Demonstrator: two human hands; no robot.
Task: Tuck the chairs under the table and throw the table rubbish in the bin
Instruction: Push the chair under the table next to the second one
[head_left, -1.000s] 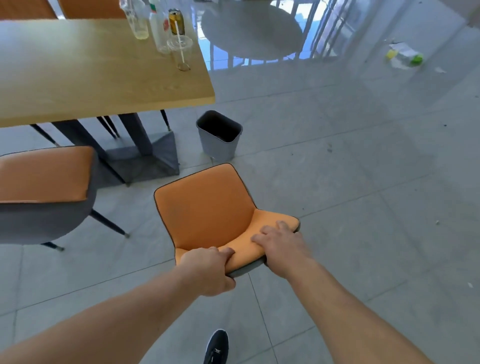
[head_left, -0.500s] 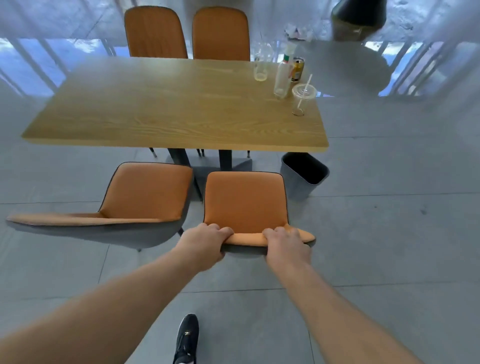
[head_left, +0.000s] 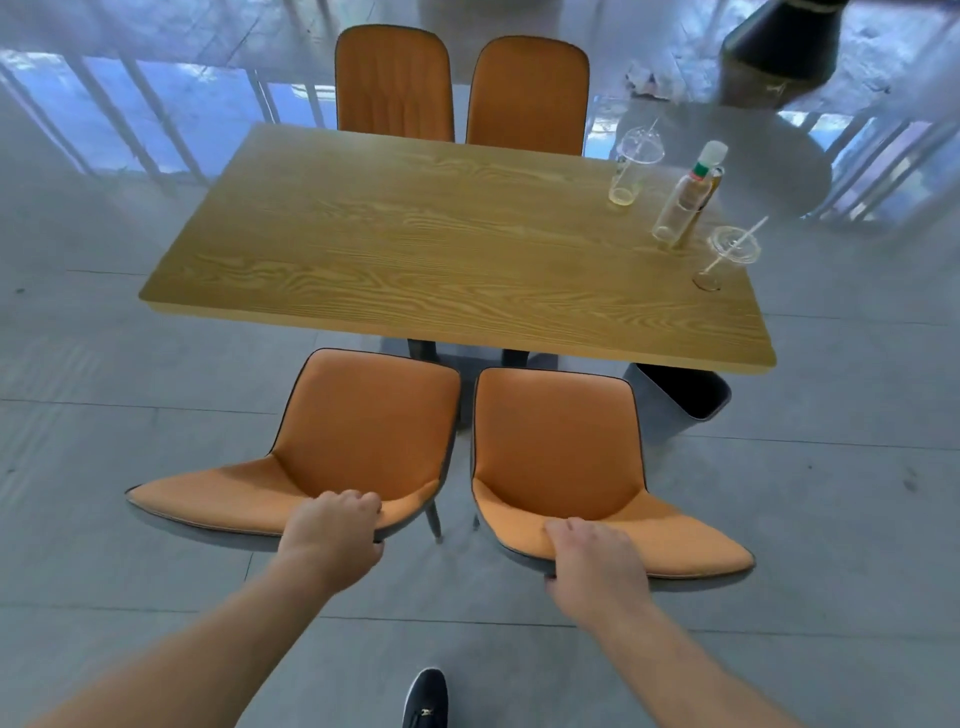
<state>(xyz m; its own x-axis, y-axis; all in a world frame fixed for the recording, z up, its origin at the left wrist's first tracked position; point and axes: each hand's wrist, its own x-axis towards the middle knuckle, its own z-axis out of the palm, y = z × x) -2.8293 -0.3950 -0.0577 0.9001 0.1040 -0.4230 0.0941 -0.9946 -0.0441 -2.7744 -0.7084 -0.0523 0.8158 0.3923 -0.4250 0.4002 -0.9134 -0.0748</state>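
Head view, downward over table

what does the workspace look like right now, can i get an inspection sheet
surface: rectangular wood-grain table, bare apart from rubbish at its far right end
job's things: two near orange padded chairs, side by side, seats not yet under the table; two far orange chairs pushed up to the opposite edge; grey plastic bin on the floor under the table's near right corner
clutter: clear lidded cup with straw, clear plastic bottle with white cap, second clear cup with straw
hands: left hand grips the left chair's backrest; right hand grips the right chair's
cables: nothing seen
surroundings: grey tiled floor, round grey table behind
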